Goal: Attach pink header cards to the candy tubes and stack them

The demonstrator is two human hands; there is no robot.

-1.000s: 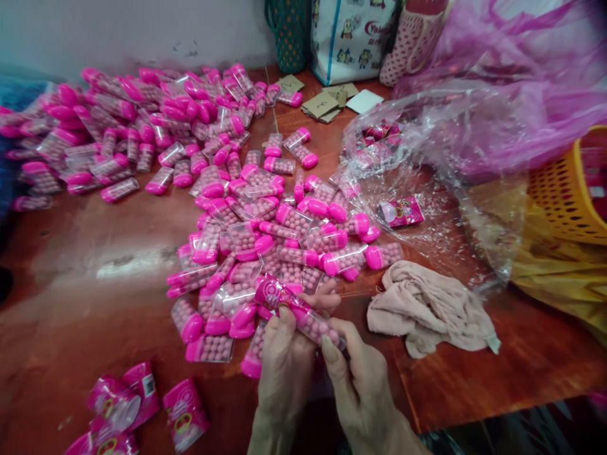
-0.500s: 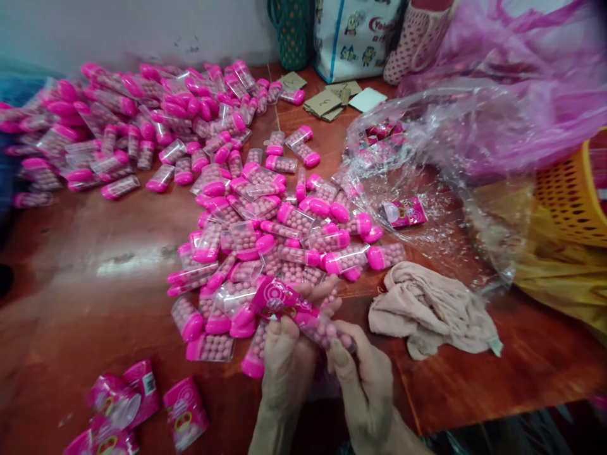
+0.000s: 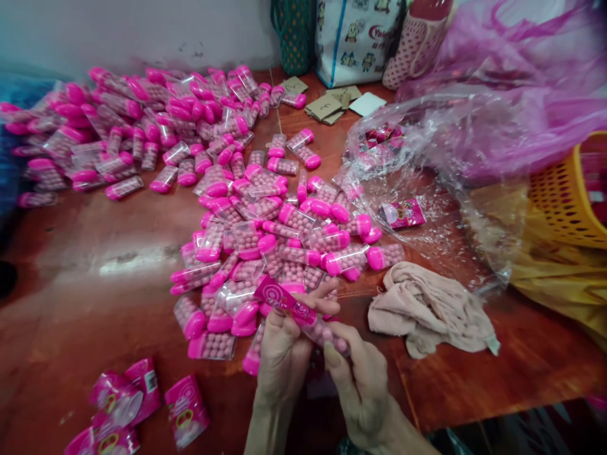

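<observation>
In front of the pile, my left hand is closed on a printed pink sleeve, with some fingers stretched out behind it. My right hand pinches the lower end of a clear container of pink candy balls, whose other end sits inside the sleeve. Just beyond my hands lies a heap of similar candy containers with bright pink caps. At the lower left are several sleeved containers, wrapped in the same printed pink film.
A larger heap of containers spreads along the wall. A beige cloth lies to the right, beside a clear plastic bag with printed sleeves. A yellow basket, cardboard pieces and a white printed bag stand or lie farther off.
The sleeve and the candy container have tilted slightly in my hands, and the sleeve looks flatter on the container. The view has shifted a little; the heaps stay put.
</observation>
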